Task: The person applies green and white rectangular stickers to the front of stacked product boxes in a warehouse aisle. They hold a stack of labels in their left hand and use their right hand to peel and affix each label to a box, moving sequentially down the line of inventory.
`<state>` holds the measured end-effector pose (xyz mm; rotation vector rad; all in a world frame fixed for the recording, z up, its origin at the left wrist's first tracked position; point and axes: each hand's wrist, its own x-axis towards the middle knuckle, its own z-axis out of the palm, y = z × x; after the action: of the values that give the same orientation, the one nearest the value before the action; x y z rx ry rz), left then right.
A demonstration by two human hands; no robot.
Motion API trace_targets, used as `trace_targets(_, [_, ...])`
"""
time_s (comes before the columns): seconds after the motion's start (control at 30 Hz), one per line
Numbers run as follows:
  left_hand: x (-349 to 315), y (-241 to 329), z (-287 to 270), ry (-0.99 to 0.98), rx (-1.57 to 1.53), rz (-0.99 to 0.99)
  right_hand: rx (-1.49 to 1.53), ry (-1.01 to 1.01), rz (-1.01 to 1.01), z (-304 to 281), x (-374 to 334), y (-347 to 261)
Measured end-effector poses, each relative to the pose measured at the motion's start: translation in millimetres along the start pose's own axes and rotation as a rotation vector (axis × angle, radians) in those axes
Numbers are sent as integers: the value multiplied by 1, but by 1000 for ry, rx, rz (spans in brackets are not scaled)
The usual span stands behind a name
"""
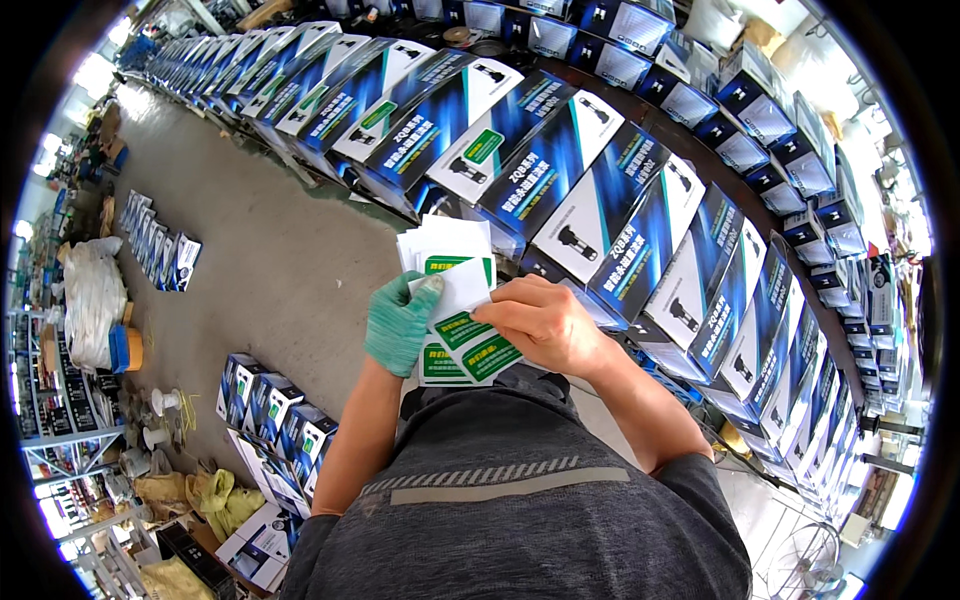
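Observation:
My left hand (395, 325), in a pale green glove, grips a bundle of white sticker sheets (445, 238) printed with green labels. Its thumb presses on a sheet whose blank white corner (465, 287) is folded over. My bare right hand (550, 325) pinches the edge of that sheet between thumb and fingertips, to the right of the glove. Lower sheets with green labels (490, 357) hang below both hands. Just beyond them stands a row of blue, black and white printed cartons (570, 245); a green sticker (484, 147) shows on one carton's top.
The carton row curves from far left to near right. Behind it, more cartons (765, 120) are stacked. Grey floor (290, 250) lies to the left, with small groups of cartons (270, 405) on it. Shelving (75, 438) and a white plastic bundle (95, 300) stand further left.

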<state>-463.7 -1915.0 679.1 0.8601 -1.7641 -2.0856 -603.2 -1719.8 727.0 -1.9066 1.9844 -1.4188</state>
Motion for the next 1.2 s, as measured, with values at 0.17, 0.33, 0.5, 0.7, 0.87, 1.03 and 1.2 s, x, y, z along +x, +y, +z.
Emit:
trace_targets(0.17, [9,-2,10,20,-133,-49,-12,75,71,-13,9,-9])
trace_targets(0.33, [27,-39,8,118,-223,-73,324,94,49,-31,15,5])
trace_targets(0.5, [17,-62,-15,218,-60,15,246,24,582,-116,23,94])
trace_targets(0.7, [-2,-56,-14,276,-53,3,78,-105,744,-134,-23,218])
trace_targets(0.87, [-13,-64,-17,331,11,-15,-36,-103,708,-123,-30,236])
trace_targets(1.03, [-16,-69,-19,338,7,12,-474,-254,489,-115,-37,219])
trace_targets(1.2, [-18,-57,-14,340,15,15,-967,-69,330,-117,-42,202])
